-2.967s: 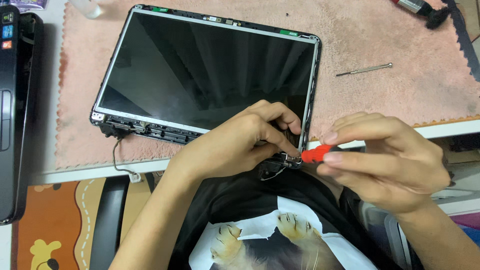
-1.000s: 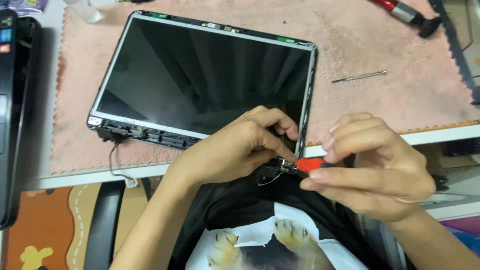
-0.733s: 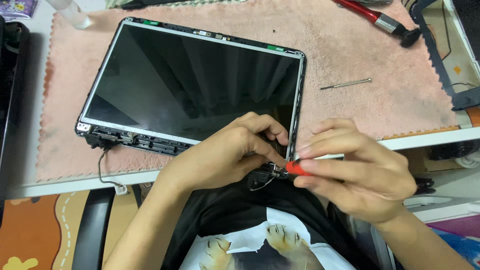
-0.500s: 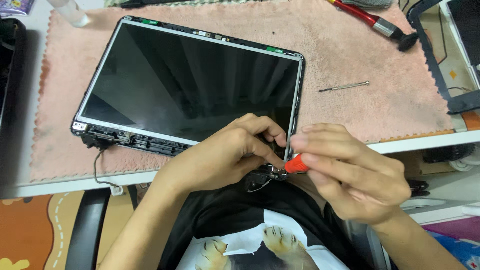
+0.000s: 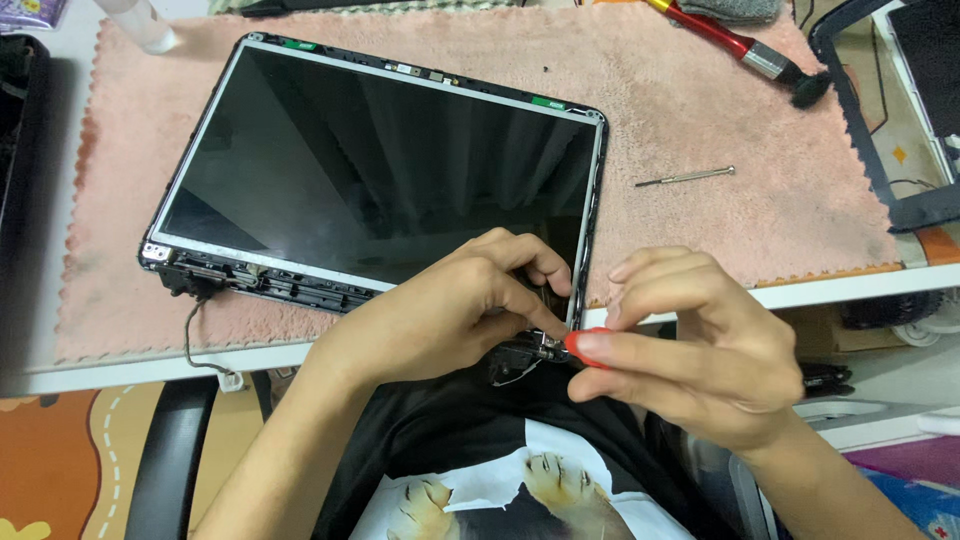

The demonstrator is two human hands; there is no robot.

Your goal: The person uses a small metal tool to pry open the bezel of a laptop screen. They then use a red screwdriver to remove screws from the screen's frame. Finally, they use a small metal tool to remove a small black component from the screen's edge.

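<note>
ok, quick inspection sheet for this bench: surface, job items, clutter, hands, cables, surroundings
Surface: pink mat on a white desk.
Job items: bare laptop screen panel lying flat, its near right corner overhanging the desk edge; red-handled screwdriver at the hinge there.
Clutter: loose slim screwdriver; red-handled brush; black bezel frame.
Hands: left hand steadies the hinge corner; right hand pinches the red-handled screwdriver.
Cables: thin cable hanging off the panel's left corner.
Surroundings: chair below the desk.

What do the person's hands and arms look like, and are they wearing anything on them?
Both hands are bare: the left hand and right hand carry no gloves, rings, watch or bands. The forearms are uncovered too, with no sleeves reaching into view. The fingernails look short and unpainted. The person wears a black T-shirt with an animal print.
</note>
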